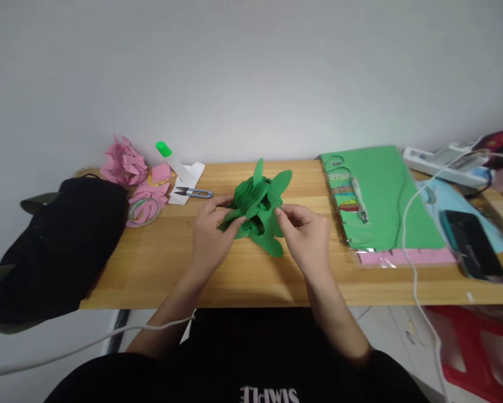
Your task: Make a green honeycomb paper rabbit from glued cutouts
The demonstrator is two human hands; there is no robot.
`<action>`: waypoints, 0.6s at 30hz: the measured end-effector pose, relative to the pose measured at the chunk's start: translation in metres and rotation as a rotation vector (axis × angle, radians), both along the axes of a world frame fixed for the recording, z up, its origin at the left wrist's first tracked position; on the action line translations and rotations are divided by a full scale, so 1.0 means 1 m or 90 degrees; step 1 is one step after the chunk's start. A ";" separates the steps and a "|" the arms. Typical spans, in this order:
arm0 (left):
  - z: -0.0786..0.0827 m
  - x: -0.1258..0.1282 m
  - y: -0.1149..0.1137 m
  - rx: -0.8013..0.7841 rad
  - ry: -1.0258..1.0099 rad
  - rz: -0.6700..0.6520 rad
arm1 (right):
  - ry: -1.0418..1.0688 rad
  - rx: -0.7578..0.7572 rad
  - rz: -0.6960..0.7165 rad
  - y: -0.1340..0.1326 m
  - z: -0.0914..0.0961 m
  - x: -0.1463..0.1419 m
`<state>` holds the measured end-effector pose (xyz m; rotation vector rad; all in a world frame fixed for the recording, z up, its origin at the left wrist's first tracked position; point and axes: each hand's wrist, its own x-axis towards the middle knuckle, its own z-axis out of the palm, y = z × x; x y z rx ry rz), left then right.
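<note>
Layered, rounded green paper petals [271, 225] between hands [212, 230] [306, 236]; grained tabletop [255, 285]

Free tabletop [251, 285] between forearms [338, 316], green leaves [271, 226] beyond, snips [191, 192] left

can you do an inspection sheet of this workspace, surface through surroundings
surface: wooden table, grain showing
job's things: green paper cutouts, layered, with leaf-shaped ends
clutter: black cloth item, pink paper bunch and snips left; bagged green sheets and phone right
hands: left hand and right hand both hold the cutouts
cables: white cable crosses the bagged sheets; another white cable lower left
surroundings: plain wall behind, red stool lower right
</note>
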<state>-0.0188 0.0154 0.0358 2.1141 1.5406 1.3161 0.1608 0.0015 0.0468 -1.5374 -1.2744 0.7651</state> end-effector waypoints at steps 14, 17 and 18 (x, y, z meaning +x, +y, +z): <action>-0.002 0.005 0.002 -0.021 -0.026 0.019 | 0.017 -0.001 -0.019 0.007 -0.002 -0.003; -0.004 0.006 0.003 -0.004 -0.029 0.022 | 0.008 0.000 -0.017 0.008 -0.001 -0.004; -0.004 0.006 0.003 0.000 -0.030 0.024 | 0.006 0.001 -0.015 0.008 0.000 -0.004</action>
